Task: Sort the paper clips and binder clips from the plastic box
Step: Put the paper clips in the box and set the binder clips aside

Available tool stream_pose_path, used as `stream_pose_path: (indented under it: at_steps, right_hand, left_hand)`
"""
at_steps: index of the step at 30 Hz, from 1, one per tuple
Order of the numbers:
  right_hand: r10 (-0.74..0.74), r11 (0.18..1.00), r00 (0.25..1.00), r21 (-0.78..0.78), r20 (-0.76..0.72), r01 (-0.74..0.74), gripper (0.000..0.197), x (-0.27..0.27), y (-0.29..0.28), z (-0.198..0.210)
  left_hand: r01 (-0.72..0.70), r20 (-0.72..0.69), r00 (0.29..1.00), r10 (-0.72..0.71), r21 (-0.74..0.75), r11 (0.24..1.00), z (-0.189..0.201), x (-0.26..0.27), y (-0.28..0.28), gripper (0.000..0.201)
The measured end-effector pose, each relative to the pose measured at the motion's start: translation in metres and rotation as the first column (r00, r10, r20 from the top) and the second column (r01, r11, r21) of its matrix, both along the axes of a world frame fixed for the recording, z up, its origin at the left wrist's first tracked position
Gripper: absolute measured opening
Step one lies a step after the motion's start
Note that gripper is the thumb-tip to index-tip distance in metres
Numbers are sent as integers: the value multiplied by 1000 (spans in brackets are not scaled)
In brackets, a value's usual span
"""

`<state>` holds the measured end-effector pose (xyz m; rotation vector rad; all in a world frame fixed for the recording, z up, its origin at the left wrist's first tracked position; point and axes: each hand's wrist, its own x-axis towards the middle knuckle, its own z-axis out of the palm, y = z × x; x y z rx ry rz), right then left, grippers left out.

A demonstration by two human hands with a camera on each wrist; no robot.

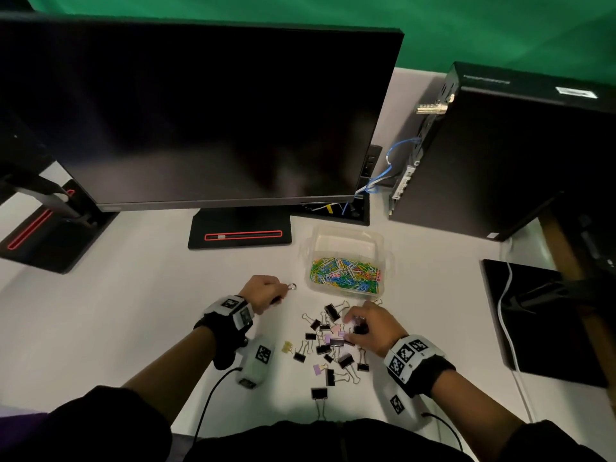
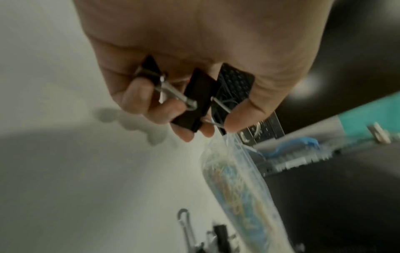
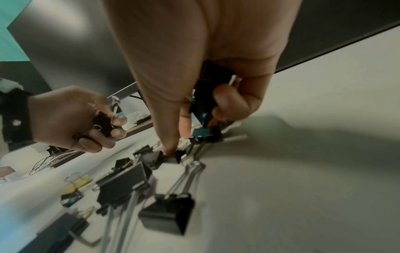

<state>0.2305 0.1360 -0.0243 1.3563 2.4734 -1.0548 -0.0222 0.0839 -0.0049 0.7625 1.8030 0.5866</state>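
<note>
A clear plastic box (image 1: 346,240) on the white desk holds a heap of coloured paper clips (image 1: 345,271). In front of it lies a scatter of binder clips (image 1: 328,345), mostly black, some pink, one yellow. My left hand (image 1: 266,291) is left of the box, fingers curled round black binder clips (image 2: 194,101) with wire handles sticking out. My right hand (image 1: 370,326) is over the scatter, gripping black binder clips (image 3: 207,92) in its curled fingers while its thumb (image 3: 171,137) touches a clip on the desk.
A dark monitor (image 1: 200,111) on a stand (image 1: 240,233) rises behind the work area. A black computer case (image 1: 500,145) with cables stands at the back right, a black pad (image 1: 540,321) at the right. A second monitor base (image 1: 50,235) sits at the left.
</note>
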Motion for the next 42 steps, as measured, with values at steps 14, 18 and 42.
stream_pose_path:
  at_steps: [14,18,42]
  right_hand:
    - [25,1000,999,-20,24,-24,35,14,8,4]
    - [-23,1000,1000,7,12,23,21,11,6,3]
    - [-346,925,909,77,-234,372,10,-24,120,58]
  left_hand:
    - [598,-409,728,-551,-15,801,-9,72,7,73]
    - [625,-562,612,-556,-86,775,-7,89,12,59]
    - [422,-338,883,-325,274,864,24,54,82,14]
